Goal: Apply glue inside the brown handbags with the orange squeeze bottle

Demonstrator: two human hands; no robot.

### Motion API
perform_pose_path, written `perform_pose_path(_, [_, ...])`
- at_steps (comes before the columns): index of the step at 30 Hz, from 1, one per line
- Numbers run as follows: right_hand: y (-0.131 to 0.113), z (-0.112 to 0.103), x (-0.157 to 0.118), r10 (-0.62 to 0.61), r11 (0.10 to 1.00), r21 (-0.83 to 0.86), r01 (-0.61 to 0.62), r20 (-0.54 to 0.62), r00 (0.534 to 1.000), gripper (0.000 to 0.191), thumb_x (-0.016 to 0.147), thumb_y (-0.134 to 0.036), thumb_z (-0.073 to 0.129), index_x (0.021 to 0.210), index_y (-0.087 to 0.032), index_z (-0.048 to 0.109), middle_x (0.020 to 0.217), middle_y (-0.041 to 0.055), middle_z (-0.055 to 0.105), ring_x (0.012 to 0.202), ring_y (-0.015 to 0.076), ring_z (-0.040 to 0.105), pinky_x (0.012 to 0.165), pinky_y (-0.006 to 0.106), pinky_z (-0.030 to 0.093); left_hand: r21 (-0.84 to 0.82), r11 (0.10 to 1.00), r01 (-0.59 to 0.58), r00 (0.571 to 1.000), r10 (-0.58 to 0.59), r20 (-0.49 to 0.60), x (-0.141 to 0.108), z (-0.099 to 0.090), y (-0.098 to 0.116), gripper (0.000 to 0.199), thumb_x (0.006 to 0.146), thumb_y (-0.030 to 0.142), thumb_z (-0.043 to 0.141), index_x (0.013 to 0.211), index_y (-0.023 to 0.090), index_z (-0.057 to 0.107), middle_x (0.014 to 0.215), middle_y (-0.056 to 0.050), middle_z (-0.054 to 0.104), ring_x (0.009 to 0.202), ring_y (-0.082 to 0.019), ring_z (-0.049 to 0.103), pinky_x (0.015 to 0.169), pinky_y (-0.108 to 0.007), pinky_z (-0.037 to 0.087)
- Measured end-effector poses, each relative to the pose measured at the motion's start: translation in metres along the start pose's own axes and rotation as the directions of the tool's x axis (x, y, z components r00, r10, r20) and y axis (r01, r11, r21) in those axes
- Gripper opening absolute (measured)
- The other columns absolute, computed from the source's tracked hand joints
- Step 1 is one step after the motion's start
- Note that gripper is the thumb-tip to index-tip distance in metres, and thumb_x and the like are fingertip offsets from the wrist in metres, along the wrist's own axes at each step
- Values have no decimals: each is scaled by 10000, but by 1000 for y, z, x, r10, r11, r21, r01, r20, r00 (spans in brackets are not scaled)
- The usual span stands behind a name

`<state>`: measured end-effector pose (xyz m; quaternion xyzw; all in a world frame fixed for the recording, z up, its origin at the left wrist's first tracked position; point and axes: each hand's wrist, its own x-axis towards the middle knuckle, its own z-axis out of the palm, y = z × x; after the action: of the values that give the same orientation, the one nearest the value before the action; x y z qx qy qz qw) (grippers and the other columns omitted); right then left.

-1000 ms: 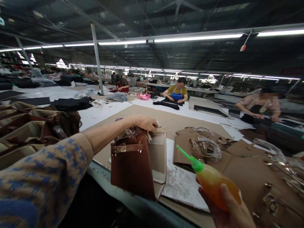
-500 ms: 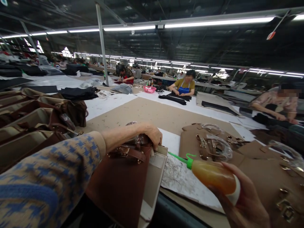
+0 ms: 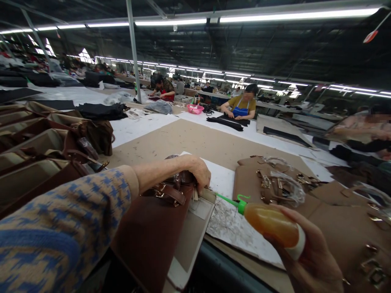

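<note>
A brown handbag with a pale lining stands tilted at the table's near edge, its side turned toward me. My left hand is closed on the top edge of the bag, fingers bent down by the lining; the fingertips are partly hidden. In my right hand is a squeeze bottle of amber liquid, probably glue, with a green nozzle. Its tip points left and sits at or very near the upper edge of the bag's lining; contact cannot be made out.
Tan handbags with plastic-wrapped handles lie at the right. Several open brown bags stand in a row at the left. A stained white board lies under the bottle. Across the table sit co-workers, near a pink basket.
The bottle has shifted slightly left, bringing its nozzle tip closer to the lining's edge. My left hand keeps its hold on the bag. The head view has tipped a little.
</note>
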<state>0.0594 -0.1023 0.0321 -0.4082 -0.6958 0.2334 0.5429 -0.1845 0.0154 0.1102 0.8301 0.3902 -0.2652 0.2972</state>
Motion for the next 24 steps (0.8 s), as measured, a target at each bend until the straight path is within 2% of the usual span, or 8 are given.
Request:
perform_pose_path(4, [-3, 1, -4, -101, 993, -61, 106, 85, 991, 401, 821, -238, 618, 1203, -289, 508, 1198, 73, 518, 1061, 237, 523, 781, 238, 517, 0, 1000, -12, 1000, 12, -6, 2, 1, -5, 63, 644, 126, 664, 584, 146, 665, 496, 23, 580, 499, -116, 459, 508, -220, 387])
perform_pose_path(7, [-3, 3, -6, -169, 982, -57, 179, 145, 975, 388, 822, -202, 601, 1185, -312, 515, 1194, 67, 511, 1088, 250, 497, 810, 283, 508, 4, 1000, -23, 1000, 23, -1, 2, 1, -7, 91, 645, 138, 669, 557, 160, 656, 489, 21, 577, 504, -118, 463, 512, -215, 392])
perform_pose_path(12, [-2, 2, -5, -145, 989, -10, 147, 102, 984, 404, 803, -186, 618, 1175, -300, 510, 1216, 82, 479, 1094, 282, 480, 816, 344, 489, 14, 999, -35, 999, 35, -9, 4, 2, -5, 110, 625, 146, 690, 528, 164, 641, 471, 23, 566, 508, -126, 462, 522, -220, 408])
perform_pose_path(15, [-1, 0, -4, -170, 984, -31, 175, 112, 979, 428, 803, -159, 608, 1198, -284, 498, 1232, 92, 467, 1111, 290, 461, 848, 373, 460, 26, 999, -36, 999, 36, 3, 5, 3, -3, 79, 650, 127, 670, 574, 149, 669, 489, 8, 574, 522, -133, 468, 554, -230, 417])
perform_pose_path(18, [1, -1, -5, -188, 981, -24, 191, 106, 976, 447, 794, -152, 612, 1200, -294, 490, 1231, 99, 462, 1100, 309, 463, 802, 413, 485, 46, 998, -42, 999, 42, 10, 5, 3, -1, 52, 659, 129, 667, 614, 145, 688, 533, -8, 598, 550, -143, 484, 575, -237, 419])
perform_pose_path(22, [5, -1, -10, -123, 992, 17, 122, 99, 987, 412, 785, -182, 632, 1164, -291, 513, 1220, 105, 466, 1091, 322, 468, 731, 403, 523, 85, 996, 2, 1000, -2, 7, 4, 0, 0, 64, 683, 160, 640, 649, 165, 693, 516, 4, 586, 540, -138, 483, 567, -232, 418])
perform_pose_path(24, [7, -1, -11, -102, 995, 14, 101, 108, 989, 386, 798, -195, 624, 1158, -290, 521, 1221, 98, 472, 1103, 312, 465, 786, 400, 502, 106, 994, 26, 1000, -26, -1, 3, -3, 0, 76, 679, 175, 630, 683, 163, 704, 516, 1, 590, 546, -148, 495, 577, -248, 425])
